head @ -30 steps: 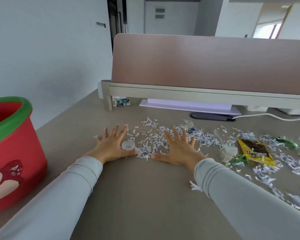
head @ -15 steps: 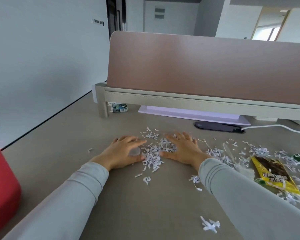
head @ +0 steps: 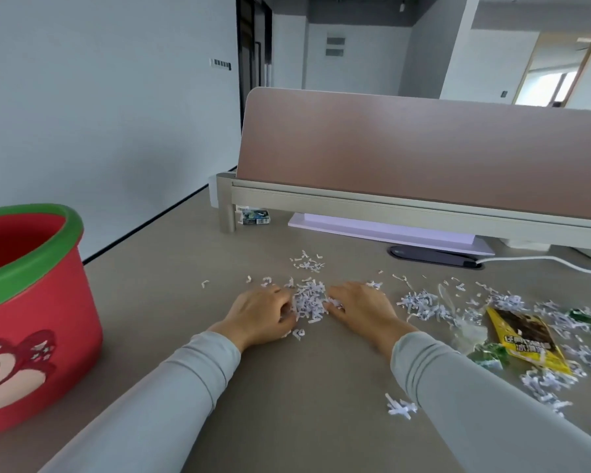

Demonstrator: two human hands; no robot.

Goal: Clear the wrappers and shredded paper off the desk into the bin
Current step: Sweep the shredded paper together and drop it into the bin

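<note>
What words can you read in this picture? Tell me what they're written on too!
On the yellow wrapper: black Chinese characters in two rows, too blurred to read.
On the small box under the desk divider: a white label and some print, too small to read.
On the red bin: only a bear picture, no words.
Nothing else shows any writing that can be read.

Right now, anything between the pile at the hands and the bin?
Nothing visible. The pile lies between the left hand and right hand; the desk from there to the bin is bare except one stray shred.
</note>
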